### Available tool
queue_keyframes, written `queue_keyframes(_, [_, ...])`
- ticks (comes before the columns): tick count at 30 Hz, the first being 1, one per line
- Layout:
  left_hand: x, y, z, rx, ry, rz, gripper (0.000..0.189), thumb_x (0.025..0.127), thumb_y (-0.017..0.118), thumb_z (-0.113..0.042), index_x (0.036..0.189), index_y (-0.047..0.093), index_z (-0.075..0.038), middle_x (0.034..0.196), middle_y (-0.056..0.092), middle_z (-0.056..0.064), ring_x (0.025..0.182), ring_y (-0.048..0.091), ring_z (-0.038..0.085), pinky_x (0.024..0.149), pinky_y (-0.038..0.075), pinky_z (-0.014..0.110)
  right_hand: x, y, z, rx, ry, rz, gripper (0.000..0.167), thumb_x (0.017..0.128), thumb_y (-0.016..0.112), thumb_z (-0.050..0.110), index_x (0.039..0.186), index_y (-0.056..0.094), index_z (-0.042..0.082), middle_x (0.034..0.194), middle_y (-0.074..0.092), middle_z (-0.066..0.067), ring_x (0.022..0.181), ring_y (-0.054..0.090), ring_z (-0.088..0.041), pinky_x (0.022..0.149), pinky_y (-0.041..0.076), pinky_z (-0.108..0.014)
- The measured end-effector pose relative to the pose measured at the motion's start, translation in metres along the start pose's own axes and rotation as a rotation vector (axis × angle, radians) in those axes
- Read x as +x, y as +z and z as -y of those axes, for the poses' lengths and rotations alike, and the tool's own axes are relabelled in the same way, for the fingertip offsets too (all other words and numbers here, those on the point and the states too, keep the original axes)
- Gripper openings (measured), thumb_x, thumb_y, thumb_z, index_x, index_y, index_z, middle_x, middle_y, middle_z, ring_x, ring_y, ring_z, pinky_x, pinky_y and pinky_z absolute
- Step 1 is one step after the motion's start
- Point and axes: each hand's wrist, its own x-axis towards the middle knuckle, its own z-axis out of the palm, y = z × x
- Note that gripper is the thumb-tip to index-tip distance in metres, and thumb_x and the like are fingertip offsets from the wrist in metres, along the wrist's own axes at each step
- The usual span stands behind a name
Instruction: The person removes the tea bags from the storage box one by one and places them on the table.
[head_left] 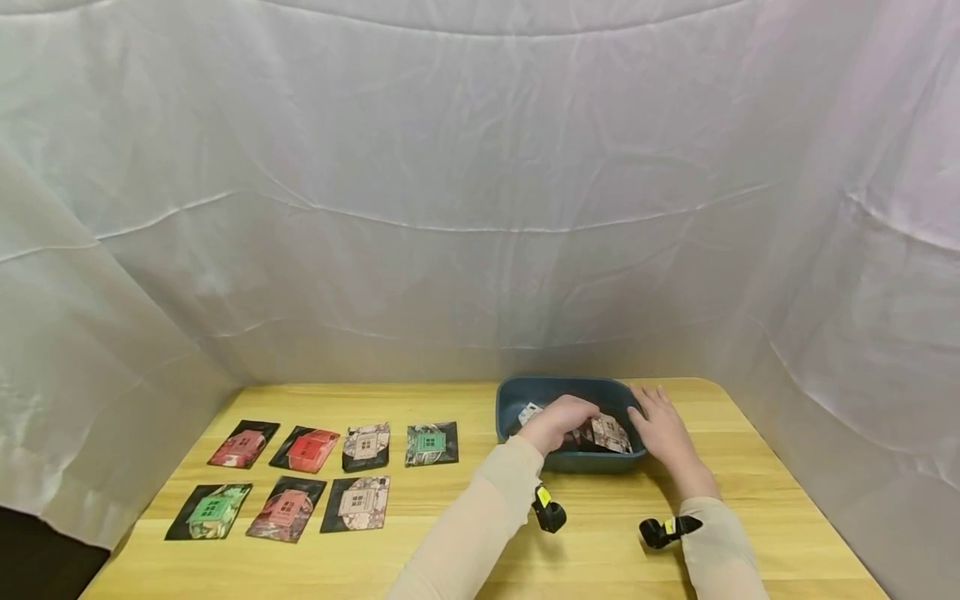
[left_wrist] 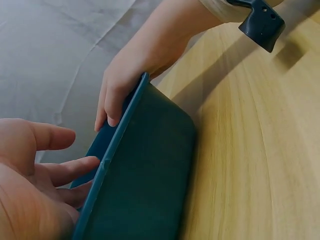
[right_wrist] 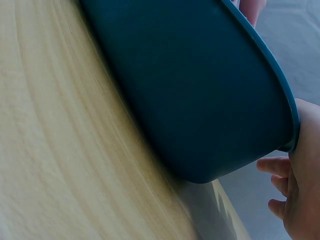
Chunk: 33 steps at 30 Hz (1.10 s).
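Observation:
A dark blue plastic bin (head_left: 570,462) stands at the right back of the table, with several flat packets (head_left: 611,433) inside. My left hand (head_left: 562,419) reaches over its near rim and down among them. In the left wrist view, that hand's thumb and fingers (left_wrist: 52,172) are spread apart with no packet between them; some fingertips are hidden behind the rim. My right hand (head_left: 666,429) holds the bin's right end, thumb hooked over the rim. The right wrist view shows its other fingers (right_wrist: 280,185) outside the wall.
To the left, several packets lie flat in two rows, among them a red one (head_left: 303,450), a green one (head_left: 210,511) and a green-labelled one (head_left: 432,443). Grey curtains (head_left: 480,208) hang behind and beside the wooden table (head_left: 600,558).

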Motion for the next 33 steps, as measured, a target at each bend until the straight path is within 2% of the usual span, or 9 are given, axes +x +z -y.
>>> queue_keyframes(2, [0.001,-0.001,0.0,-0.022,-0.01,-0.001,0.032,0.094,0.056,-0.023,0.099,0.069,0.006,0.075,0.058,0.012,0.065,0.048,0.022,0.066,0.045,0.037,0.0,0.0,0.001,0.001,0.0,0.001,0.052,0.102,0.043,0.022,0.148,0.036,-0.003,0.15,0.032,-0.034,0.143,0.015,-0.053,0.116,0.017,-0.064])
queue_keyframes(5, [0.001,-0.002,0.002,-0.082,-0.038,-0.006,0.03,0.093,0.058,-0.023,0.101,0.07,0.003,0.078,0.058,0.005,0.074,0.055,0.021,0.075,0.052,0.041,0.0,-0.001,0.001,0.004,-0.005,-0.005,0.052,0.102,0.043,0.022,0.147,0.036,-0.003,0.149,0.033,-0.034,0.143,0.015,-0.053,0.116,0.018,-0.064])
queue_keyframes(10, [0.0,-0.009,0.005,-0.185,-0.041,0.005,0.032,0.093,0.058,-0.021,0.113,0.067,0.001,0.102,0.064,0.012,0.101,0.061,0.029,0.091,0.053,0.049,-0.001,-0.001,0.003,0.001,-0.013,-0.014,0.051,0.102,0.043,0.021,0.146,0.037,-0.004,0.148,0.034,-0.035,0.142,0.017,-0.054,0.116,0.019,-0.064])
queue_keyframes(18, [-0.007,-0.025,0.007,-0.466,-0.019,0.068,0.04,0.097,0.053,-0.018,0.132,0.056,0.002,0.136,0.053,0.016,0.127,0.052,0.038,0.11,0.041,0.052,0.0,0.0,0.001,0.001,-0.004,0.003,0.052,0.102,0.042,0.022,0.148,0.035,-0.003,0.15,0.031,-0.034,0.143,0.015,-0.054,0.116,0.016,-0.064])
queue_keyframes(27, [-0.023,-0.044,0.008,-0.659,0.007,0.06,0.041,0.1,0.048,-0.016,0.136,0.052,0.005,0.145,0.042,0.023,0.136,0.04,0.046,0.113,0.037,0.053,0.0,0.002,-0.004,0.002,-0.01,-0.003,0.052,0.102,0.042,0.021,0.147,0.036,-0.004,0.149,0.032,-0.035,0.142,0.016,-0.054,0.116,0.017,-0.064])
queue_keyframes(33, [-0.038,-0.057,0.006,-0.734,0.024,0.061,0.043,0.1,0.047,-0.015,0.139,0.049,0.004,0.153,0.033,0.024,0.14,0.036,0.046,0.114,0.035,0.052,0.0,0.002,-0.003,0.006,-0.014,-0.011,0.052,0.102,0.042,0.022,0.147,0.036,-0.004,0.149,0.033,-0.035,0.142,0.017,-0.055,0.115,0.018,-0.065])
